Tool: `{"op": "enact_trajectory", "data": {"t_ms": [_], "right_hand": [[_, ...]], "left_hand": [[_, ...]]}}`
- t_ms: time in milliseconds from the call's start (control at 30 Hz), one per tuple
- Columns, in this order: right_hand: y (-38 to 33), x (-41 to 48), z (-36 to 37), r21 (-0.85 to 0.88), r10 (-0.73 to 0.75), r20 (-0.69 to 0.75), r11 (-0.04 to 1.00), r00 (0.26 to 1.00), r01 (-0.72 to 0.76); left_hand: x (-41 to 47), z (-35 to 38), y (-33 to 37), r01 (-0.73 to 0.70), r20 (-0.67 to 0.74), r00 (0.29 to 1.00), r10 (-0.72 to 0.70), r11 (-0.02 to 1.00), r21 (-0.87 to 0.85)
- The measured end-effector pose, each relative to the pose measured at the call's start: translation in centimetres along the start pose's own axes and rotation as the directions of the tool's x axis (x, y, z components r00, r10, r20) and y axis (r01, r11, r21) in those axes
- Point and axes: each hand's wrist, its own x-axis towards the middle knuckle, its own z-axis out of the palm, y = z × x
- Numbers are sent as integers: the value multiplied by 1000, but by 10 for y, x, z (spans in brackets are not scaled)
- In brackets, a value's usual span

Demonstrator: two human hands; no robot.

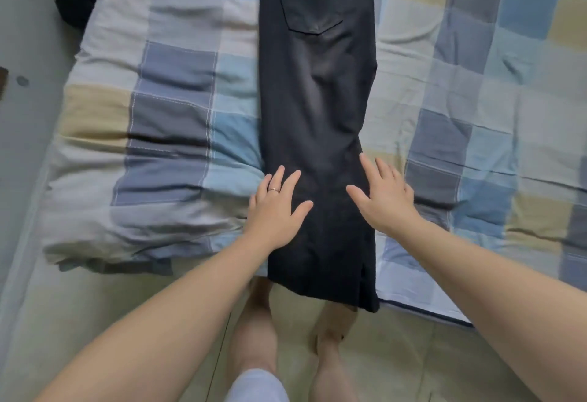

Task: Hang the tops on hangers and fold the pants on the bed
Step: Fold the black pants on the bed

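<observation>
Your left hand [275, 203] and right hand [382, 193] press flat, fingers spread, grasping nothing, on dark pants [317, 109] laid leg-over-leg along the checked bed [171, 122], hems overhanging its near edge. By appearances, the crosswise folds remain; no hangers show.

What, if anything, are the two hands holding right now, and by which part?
Nothing is held: the left hand and right hand lie flat, fingers straight, on the black pants, toward the hem.
</observation>
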Motion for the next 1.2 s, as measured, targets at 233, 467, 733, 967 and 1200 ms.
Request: {"op": "enact_trajectory", "data": {"t_ms": [233, 467, 733, 967, 1200], "right_hand": [[58, -73, 62, 86, 26, 86, 996, 996, -33], [104, -86, 133, 398, 47, 178, 910, 983, -116], [110, -62, 191, 540, 128, 226, 809, 966, -233], [112, -48, 193, 566, 212, 187, 775, 959, -282], [121, -45, 184, 560, 162, 257, 778, 953, -284]], "left_hand": [[-92, 76, -17, 221, 25, 975, -220, 960, -171], [-108, 130, -51, 421, -42, 860, -509, 753, -505], [-91, 155, -72, 368, -3, 901, -435, 767, -526], [-96, 165, -72, 411, 186, 908, -375, 715, -566], [-108, 174, -51, 550, 398, 834, -382, 527, -648]]}}
